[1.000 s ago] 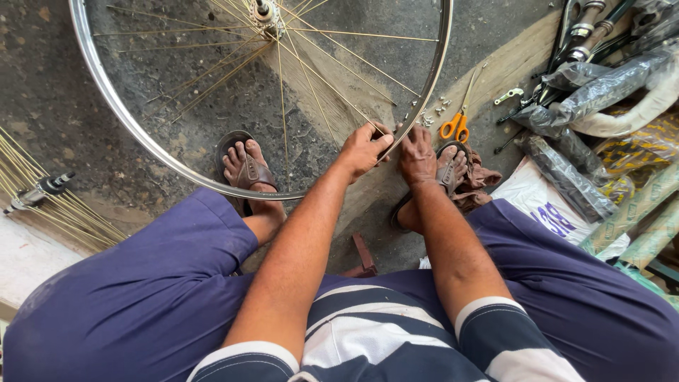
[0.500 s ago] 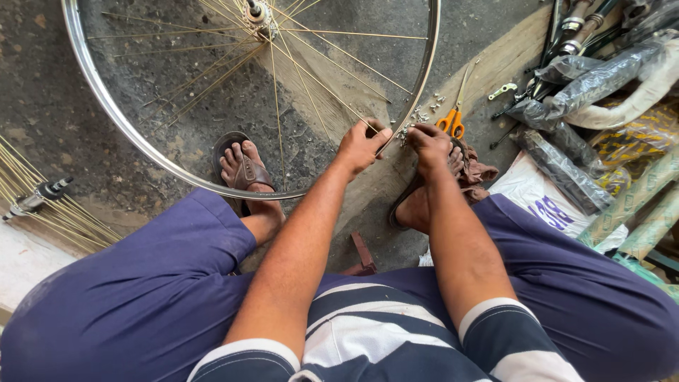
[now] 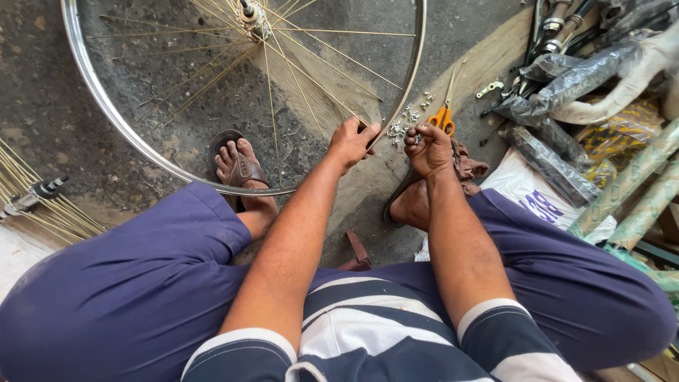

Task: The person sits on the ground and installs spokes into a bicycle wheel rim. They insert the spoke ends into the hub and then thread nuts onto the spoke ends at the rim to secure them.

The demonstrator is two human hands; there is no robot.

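Left hand (image 3: 351,143) grip closed around shiny curved metal rim (image 3: 113,113); right hand (image 3: 429,150) fingers curled above small loose silvery nipples (image 3: 404,117).

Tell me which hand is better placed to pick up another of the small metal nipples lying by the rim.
Right. The right hand hovers directly beside the scattered spoke nipples near the orange-handled scissors, fingers curled. The left hand is gripping the wheel rim where a spoke meets it, so it looks occupied.

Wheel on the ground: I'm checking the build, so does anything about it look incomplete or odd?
Yes. The wheel is only partly spoked, with wide bare gaps along the rim. Small nipples lie scattered loose beside the orange scissors, near the right hand.
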